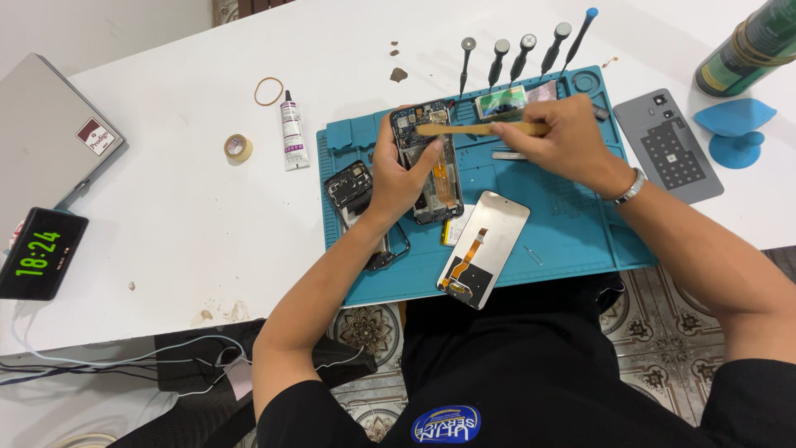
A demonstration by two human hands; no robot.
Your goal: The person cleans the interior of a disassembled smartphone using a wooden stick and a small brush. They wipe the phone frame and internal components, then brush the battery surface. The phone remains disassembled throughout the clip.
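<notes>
On the blue mat near the bench's far edge, the left hand [404, 178] gripped the opened phone [431, 158] while the right hand [564, 133] held a wooden stick [481, 129] to its top, the detached screen [483, 247] lying beside, reassembly undone.

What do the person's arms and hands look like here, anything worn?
Both hands are bare, no gloves: left hand, right hand. The forearms are uncovered too. Black short sleeves end near the elbows, part of a black shirt with a round blue and yellow badge at the chest. The right wrist carries a silver metal bracelet or watch band; the left wrist shows nothing worn. No rings visible.
</notes>
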